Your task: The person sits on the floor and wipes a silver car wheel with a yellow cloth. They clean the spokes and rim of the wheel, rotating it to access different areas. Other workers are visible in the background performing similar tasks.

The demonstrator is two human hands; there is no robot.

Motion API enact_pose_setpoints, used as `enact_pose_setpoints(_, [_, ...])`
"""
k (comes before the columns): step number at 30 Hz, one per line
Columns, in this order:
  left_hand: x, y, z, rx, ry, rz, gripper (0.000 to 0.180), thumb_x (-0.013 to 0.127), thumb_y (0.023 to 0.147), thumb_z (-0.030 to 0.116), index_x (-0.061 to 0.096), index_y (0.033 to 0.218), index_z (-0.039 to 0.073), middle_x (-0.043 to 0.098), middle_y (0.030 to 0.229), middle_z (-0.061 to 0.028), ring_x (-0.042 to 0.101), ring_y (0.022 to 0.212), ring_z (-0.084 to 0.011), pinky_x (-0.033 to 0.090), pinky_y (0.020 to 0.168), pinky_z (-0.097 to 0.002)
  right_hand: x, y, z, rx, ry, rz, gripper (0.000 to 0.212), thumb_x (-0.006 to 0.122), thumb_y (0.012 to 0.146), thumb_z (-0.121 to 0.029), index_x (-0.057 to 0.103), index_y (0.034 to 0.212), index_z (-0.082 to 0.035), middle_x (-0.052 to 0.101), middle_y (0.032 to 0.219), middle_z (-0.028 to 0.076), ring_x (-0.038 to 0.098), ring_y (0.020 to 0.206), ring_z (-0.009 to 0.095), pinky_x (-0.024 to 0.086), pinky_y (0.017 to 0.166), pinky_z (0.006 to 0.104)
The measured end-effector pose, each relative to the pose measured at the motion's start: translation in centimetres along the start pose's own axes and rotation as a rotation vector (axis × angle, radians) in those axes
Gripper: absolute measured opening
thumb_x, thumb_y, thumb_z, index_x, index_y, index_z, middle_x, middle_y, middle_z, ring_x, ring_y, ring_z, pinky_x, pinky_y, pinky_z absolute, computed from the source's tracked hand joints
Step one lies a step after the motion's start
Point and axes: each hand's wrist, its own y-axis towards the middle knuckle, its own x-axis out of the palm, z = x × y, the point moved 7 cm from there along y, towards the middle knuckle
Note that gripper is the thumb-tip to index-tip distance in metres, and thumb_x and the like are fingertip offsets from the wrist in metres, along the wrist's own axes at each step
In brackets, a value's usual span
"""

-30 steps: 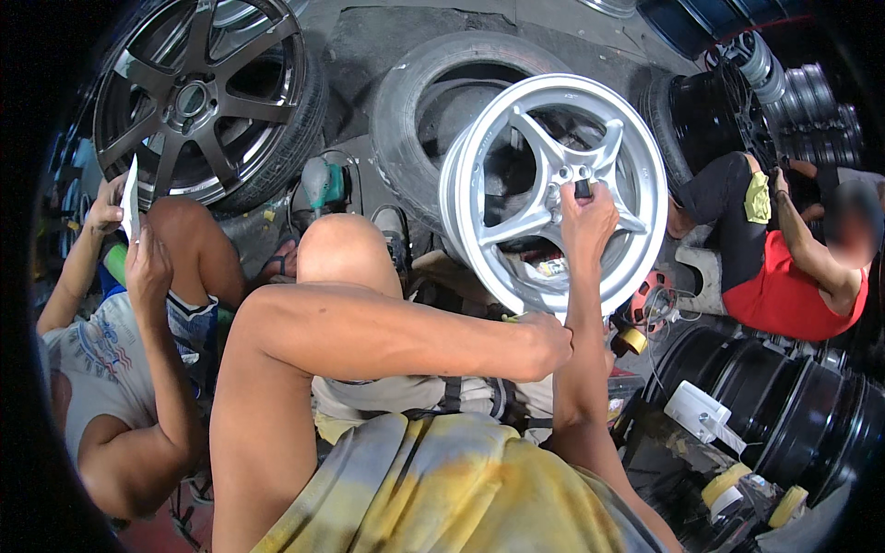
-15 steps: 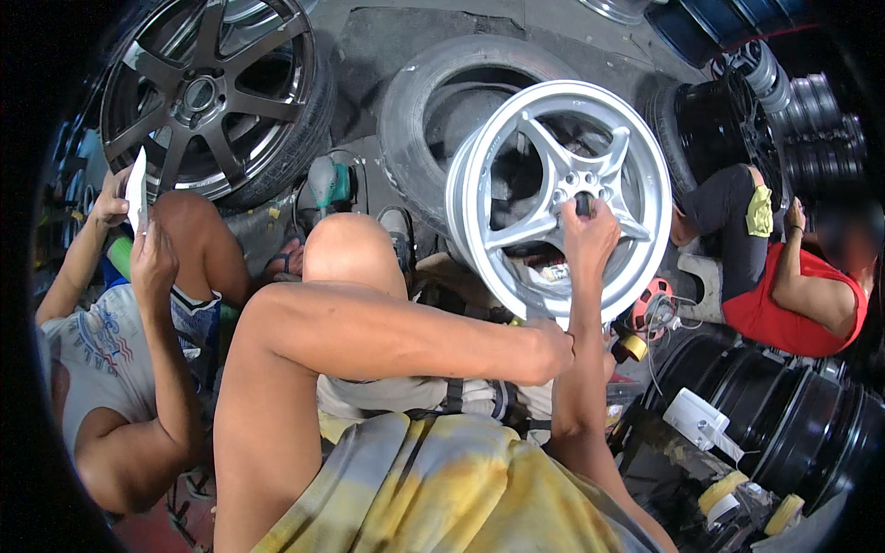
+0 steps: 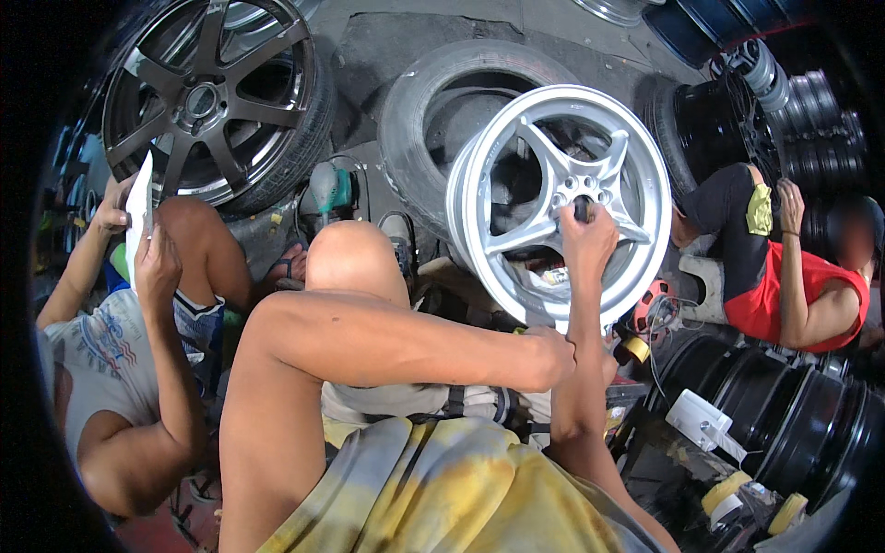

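A silver five-spoke wheel rim [image 3: 516, 237] stands tilted in front of me, its face turned up toward me. My right hand [image 3: 590, 238] is at its hub, fingers pinched together at the dark centre hole below the bolt holes. What the fingertips hold, if anything, is hidden. Beside the rim's lower edge, my left hand [image 3: 548, 359] is closed next to my right forearm; that forearm partly covers it and its fingers are hidden from view. Behind the silver rim, a worn grey tire [image 3: 410, 120] lies on the floor.
At left, a person [image 3: 115, 369] holds a white sheet [image 3: 140, 221] near a dark multi-spoke wheel [image 3: 198, 101]. Between us lies a green-and-grey power sander [image 3: 330, 187]. Another person in red [image 3: 825, 318] sits at right. Black rims [image 3: 765, 415] and a red cable reel [image 3: 653, 304] are nearby.
My right hand stays at the hub with a small shift of the fingers. My left hand has dropped slightly. The person in red has raised a hand.
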Motion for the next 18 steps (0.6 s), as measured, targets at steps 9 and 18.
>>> enact_pose_setpoints(9, [0.2,0.2,0.1,0.005,-0.004,-0.029,0.021,0.073,0.078,0.005,0.077,0.099,0.001,0.075,0.103,-0.0171,0.074,0.098,-0.0321,0.061,0.077,-0.0417,-0.3,0.5,1.0,0.120,0.025,-0.129,0.039,0.074,0.083,-0.030,0.066,0.081,0.008,0.066,0.068,0.019,0.065,0.064,0.036,0.049,0.067,0.0451])
enact_pose_setpoints(18, [-0.4,0.0,-0.2,-0.014,-0.030,-0.044,0.022,0.073,0.074,0.003,0.077,0.096,-0.001,0.075,0.100,-0.0185,0.074,0.095,-0.0333,0.060,0.078,-0.0422,0.0,2.2,2.1,0.123,0.010,-0.109,0.040,0.080,0.081,-0.033,0.069,0.082,0.006,0.065,0.064,0.014,0.063,0.060,0.022,0.049,0.062,0.0373])
